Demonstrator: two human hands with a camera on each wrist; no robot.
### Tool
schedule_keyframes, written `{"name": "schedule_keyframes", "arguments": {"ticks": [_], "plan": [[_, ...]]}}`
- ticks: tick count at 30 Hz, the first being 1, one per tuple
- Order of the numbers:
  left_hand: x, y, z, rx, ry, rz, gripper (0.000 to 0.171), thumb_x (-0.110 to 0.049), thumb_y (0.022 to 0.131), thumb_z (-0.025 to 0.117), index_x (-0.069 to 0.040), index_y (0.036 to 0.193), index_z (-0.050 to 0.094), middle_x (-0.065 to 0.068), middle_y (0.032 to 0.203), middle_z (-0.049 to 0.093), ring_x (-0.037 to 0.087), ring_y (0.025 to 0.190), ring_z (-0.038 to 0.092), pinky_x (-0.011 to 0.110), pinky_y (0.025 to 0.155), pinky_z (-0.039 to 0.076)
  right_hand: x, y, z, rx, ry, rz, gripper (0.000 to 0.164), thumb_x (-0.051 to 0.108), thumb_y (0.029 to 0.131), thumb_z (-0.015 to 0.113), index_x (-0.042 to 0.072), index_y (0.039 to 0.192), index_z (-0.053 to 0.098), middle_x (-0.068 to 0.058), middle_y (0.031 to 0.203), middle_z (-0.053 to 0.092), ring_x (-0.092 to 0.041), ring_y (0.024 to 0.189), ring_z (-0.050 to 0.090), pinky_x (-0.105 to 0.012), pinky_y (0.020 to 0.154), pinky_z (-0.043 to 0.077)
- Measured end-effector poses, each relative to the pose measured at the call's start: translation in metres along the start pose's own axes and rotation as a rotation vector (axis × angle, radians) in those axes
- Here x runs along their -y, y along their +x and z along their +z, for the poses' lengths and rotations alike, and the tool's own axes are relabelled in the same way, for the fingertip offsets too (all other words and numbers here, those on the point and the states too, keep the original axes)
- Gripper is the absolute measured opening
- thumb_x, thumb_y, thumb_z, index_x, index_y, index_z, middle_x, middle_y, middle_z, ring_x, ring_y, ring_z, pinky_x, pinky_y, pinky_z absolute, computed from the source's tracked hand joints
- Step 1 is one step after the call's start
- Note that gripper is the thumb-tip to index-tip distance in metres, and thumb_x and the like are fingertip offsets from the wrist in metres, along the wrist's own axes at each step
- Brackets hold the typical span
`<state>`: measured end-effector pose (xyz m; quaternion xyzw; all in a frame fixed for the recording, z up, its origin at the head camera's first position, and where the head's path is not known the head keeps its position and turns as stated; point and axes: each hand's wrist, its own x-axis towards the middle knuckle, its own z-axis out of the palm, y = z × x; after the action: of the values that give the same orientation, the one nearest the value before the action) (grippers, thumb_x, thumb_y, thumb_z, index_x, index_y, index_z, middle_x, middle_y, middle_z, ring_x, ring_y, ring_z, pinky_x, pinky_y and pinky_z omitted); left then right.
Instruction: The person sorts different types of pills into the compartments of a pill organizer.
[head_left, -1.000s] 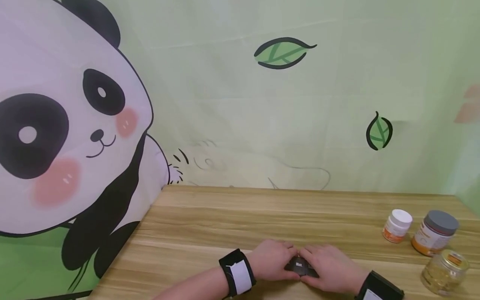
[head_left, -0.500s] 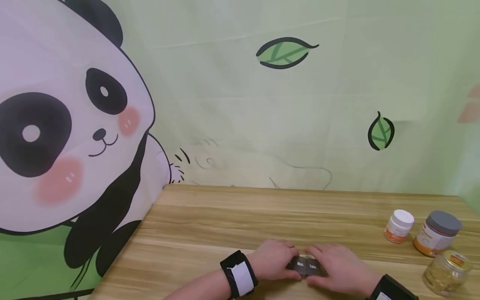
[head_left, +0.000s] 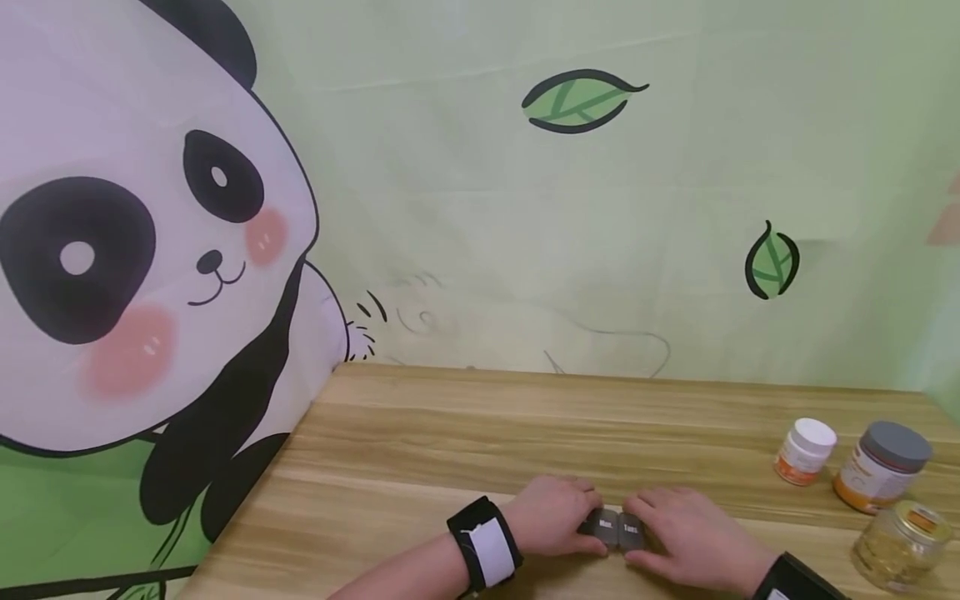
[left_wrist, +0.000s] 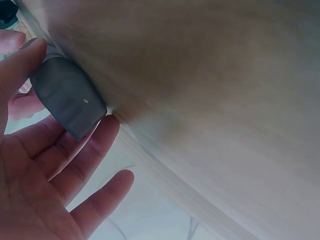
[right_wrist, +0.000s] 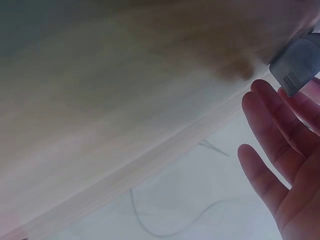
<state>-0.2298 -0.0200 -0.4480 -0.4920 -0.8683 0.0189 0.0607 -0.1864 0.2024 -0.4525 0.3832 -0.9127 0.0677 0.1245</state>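
Observation:
A dark grey pill organizer [head_left: 618, 530] lies on the wooden table, its lids marked "Mon." and "Tues." in the head view. My left hand [head_left: 553, 515] grips its left end, thumb on the near side and fingers on the far side. At the right end, my right hand [head_left: 693, 533] holds it in the same way, covering whatever lies past "Tues.". The left wrist view shows the organizer's rounded end [left_wrist: 70, 95] between thumb and fingers. In the right wrist view, the other end [right_wrist: 298, 62] sits by the fingertips, and the thumb is out of sight.
To the right on the table [head_left: 450, 433] stand a white-capped bottle [head_left: 806, 452], a grey-lidded jar [head_left: 883, 467] and a clear jar with a gold lid [head_left: 902, 546]. A panda-printed cloth [head_left: 480, 208] hangs behind the table's back edge.
My right hand has slid rightward along the pill organizer, uncovering the "Tues." lid and more of the top. The gap between the hands has widened. The left hand keeps its grip.

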Motion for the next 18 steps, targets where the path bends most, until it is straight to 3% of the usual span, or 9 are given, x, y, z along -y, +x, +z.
{"name": "schedule_keyframes", "arguments": {"ticks": [9, 18], "plan": [[-0.0006, 0.0014, -0.0013, 0.003, 0.000, -0.003, 0.041, -0.056, 0.085, 0.066, -0.018, 0.101, 0.068, -0.012, 0.084, 0.056, -0.001, 0.069, 0.046, 0.015, 0.055, 0.035, -0.0020, 0.0041, -0.0005, 0.091, 0.061, 0.008, 0.033, 0.053, 0.092, 0.059, 0.021, 0.099, 0.057, 0.017, 0.085, 0.046, -0.001, 0.071, 0.042, -0.034, 0.064, 0.044], [-0.0032, 0.0009, -0.0013, -0.020, 0.034, -0.007, 0.040, -0.056, 0.085, 0.067, -0.018, 0.097, 0.068, -0.012, 0.081, 0.055, 0.000, 0.067, 0.046, 0.015, 0.054, 0.034, -0.0032, 0.0052, 0.0012, 0.127, 0.091, 0.027, 0.025, 0.049, 0.096, 0.054, 0.024, 0.095, 0.053, 0.018, 0.082, 0.041, -0.002, 0.070, 0.040, -0.030, 0.063, 0.039]]}}
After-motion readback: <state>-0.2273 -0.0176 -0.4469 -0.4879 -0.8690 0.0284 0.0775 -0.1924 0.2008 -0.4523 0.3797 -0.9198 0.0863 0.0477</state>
